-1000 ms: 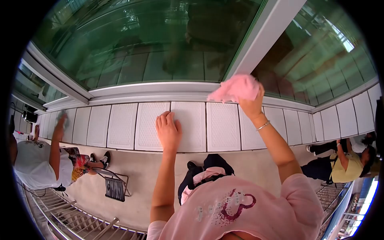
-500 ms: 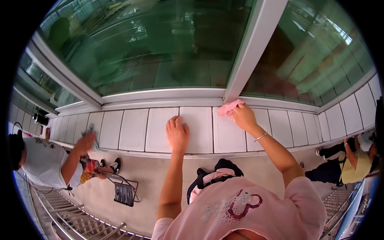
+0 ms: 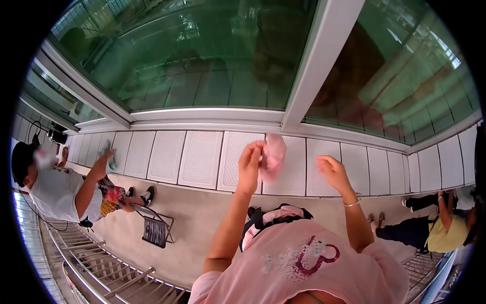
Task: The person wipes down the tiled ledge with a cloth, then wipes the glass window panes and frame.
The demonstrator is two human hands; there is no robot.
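Observation:
A pink cloth (image 3: pixel 274 157) hangs from the pinched fingers of my left hand (image 3: pixel 249 166), over the white tiled ledge (image 3: pixel 200 159) near the middle of the view. To the right of the cloth, my right hand (image 3: pixel 334 175) is apart from it, with its fingers spread and nothing held. A bracelet circles my right wrist. Behind the ledge stand green-tinted window panes (image 3: pixel 202 61) in a pale frame (image 3: pixel 324 61).
At the left, a person in a white shirt (image 3: pixel 58 195) holds a greyish cloth (image 3: pixel 110 156) at the ledge. A folding stool (image 3: pixel 154 230) stands near metal railings (image 3: pixel 109 273). People, one in a yellow shirt (image 3: pixel 445 235), are at the right.
The pink cloth has passed from my right hand to my left and now hangs down. My right hand has opened and moved right. The person at the left has shifted their cloth slightly.

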